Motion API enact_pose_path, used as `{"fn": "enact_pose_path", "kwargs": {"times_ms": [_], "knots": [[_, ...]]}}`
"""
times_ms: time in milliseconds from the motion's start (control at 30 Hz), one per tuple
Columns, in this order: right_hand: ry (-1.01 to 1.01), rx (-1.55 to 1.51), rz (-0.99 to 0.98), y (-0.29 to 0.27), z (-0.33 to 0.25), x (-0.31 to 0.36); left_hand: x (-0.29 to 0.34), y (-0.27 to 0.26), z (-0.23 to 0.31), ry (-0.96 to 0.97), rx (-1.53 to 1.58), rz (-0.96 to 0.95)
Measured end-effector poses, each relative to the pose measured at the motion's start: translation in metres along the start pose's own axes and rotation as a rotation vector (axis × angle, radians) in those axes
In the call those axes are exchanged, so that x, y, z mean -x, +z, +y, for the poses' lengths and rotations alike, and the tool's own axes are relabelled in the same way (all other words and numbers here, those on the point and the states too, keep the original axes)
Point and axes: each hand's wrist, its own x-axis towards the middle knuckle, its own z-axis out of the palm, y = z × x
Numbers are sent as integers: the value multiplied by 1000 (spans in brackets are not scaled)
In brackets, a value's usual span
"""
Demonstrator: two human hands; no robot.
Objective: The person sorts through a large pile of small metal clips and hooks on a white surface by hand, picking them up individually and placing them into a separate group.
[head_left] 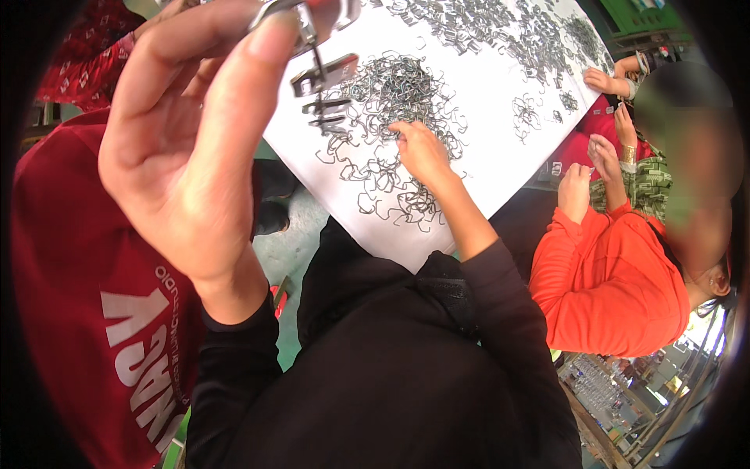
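Head view. The left hand (183,148) is raised close to the camera, fingers closed on a small metal clip assembly (324,78) gripped at its top end, so that several flat metal pieces hang free below the fingertips, in plain sight above the counter (500,168). The right hand (420,150) rests farther off, palm down, fingers curled narrow into the pile of bent wire clips (387,105) at the near-centre of the white counter; whether it grips a clip cannot be told. Loose clips lie spread thin around the pile, within reach. More clips (500,31) lie at the far end. At right, a co-worker in an orange sleeve (605,266) works at the counter edge.
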Motion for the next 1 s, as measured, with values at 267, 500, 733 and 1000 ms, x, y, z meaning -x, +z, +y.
{"fn": "enact_pose_path", "kwargs": {"times_ms": [267,500,733,1000], "knots": [[-9,85,-96,5,2,-6,34,-49,15,-12,-109,-37],[19,200,-72,1,3,-15,57,-72,23,64,-150,-52],[-104,17,-39,14,-11,-22,79,-72,19,71,-224,-46],[-31,213,-18,-4,-3,-24,91,-65,35,118,-191,4]]}}
